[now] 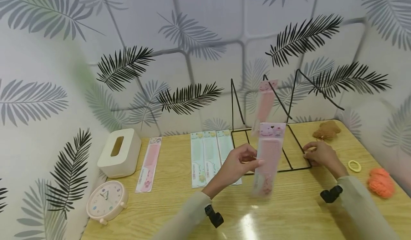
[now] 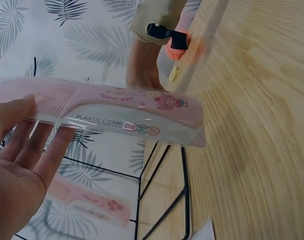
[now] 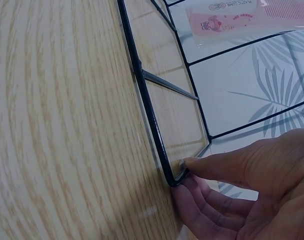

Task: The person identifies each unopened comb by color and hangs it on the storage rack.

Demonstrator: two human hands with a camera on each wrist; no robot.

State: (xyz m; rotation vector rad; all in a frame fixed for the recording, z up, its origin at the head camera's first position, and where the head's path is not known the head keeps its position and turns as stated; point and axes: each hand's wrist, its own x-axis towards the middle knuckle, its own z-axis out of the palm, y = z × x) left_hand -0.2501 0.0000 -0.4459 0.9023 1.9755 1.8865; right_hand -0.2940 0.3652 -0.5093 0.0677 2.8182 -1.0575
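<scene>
A pink plastic comb in a clear printed sleeve (image 1: 269, 154) is pinched between the thumb and fingers of my left hand (image 1: 239, 161), raised over the table in front of a black wire rack (image 1: 284, 170). In the left wrist view the packaged comb (image 2: 137, 112) shows its printed face. My right hand (image 1: 321, 156) pinches the rack's front right corner, thumb above and fingers below, as the right wrist view shows at the wire frame (image 3: 154, 125). Another packaged pink comb (image 1: 265, 102) hangs on one of the rack's upper prongs, behind the held one.
Packaged green combs (image 1: 208, 158) lie side by side left of the rack. Farther left are a packaged pink comb (image 1: 150, 163), a white tissue box (image 1: 120, 152) and a round pink clock (image 1: 107, 200). On the right lie a brown bundle (image 1: 326, 130), a yellow ring (image 1: 354, 166) and an orange bundle (image 1: 381, 183).
</scene>
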